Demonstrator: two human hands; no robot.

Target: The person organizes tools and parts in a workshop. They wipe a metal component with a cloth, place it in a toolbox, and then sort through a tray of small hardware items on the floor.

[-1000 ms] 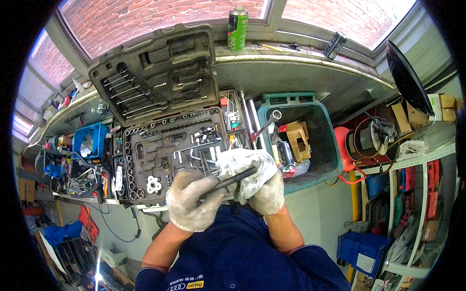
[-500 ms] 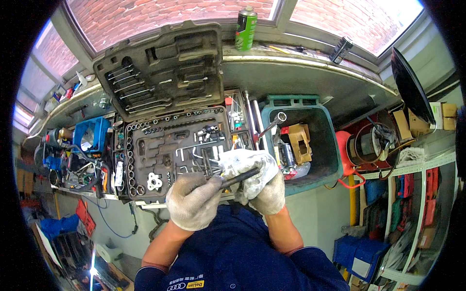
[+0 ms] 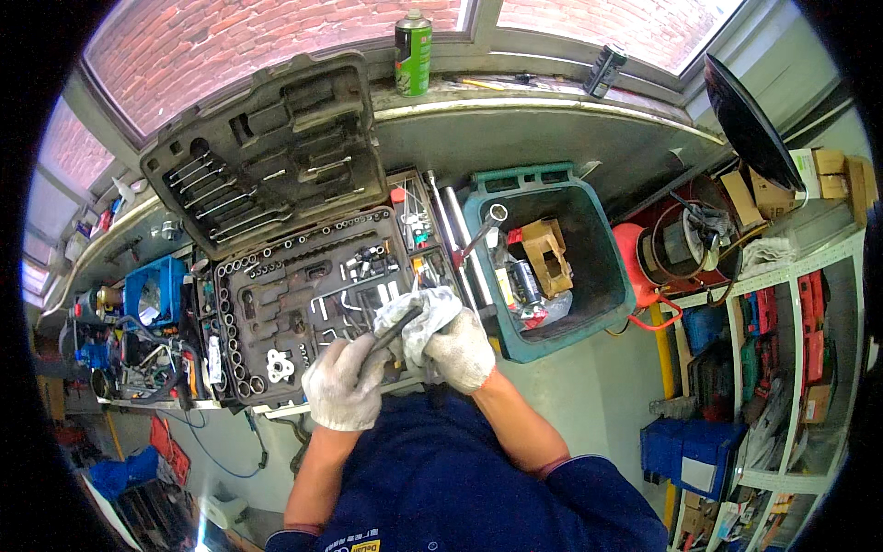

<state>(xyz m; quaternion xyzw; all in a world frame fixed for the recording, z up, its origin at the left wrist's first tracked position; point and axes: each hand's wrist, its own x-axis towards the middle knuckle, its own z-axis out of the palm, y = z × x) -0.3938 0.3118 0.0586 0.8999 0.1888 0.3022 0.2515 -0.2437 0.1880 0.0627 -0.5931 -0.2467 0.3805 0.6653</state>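
Both my hands wear whitish work gloves. My left hand (image 3: 344, 385) is closed round a dark, rod-shaped tool (image 3: 394, 327), whose exact kind I cannot make out. My right hand (image 3: 462, 353) grips a crumpled white-and-grey rag (image 3: 430, 317), which is bunched against the tool's far end and partly covers it. Just beyond my hands lies an open socket set case (image 3: 267, 313), with sockets, hex keys and bits in its tray. Several spanners (image 3: 225, 204) sit in its raised lid. A white, lobed part (image 3: 279, 365) rests near the case's front left corner.
A green bin (image 3: 593, 322) with cardboard and waste stands right of the case, a long-handled socket tool (image 3: 495, 216) jutting over it. A blue crate (image 3: 154, 293) is at left. Spray cans (image 3: 413, 53) line the sill; a red reel (image 3: 635, 262) and shelving (image 3: 782, 368) are at right.
The view has shifted, so the bench sits further left. My right hand and the rag have turned against the tool, which now points more steeply away from me; both hands keep their hold.
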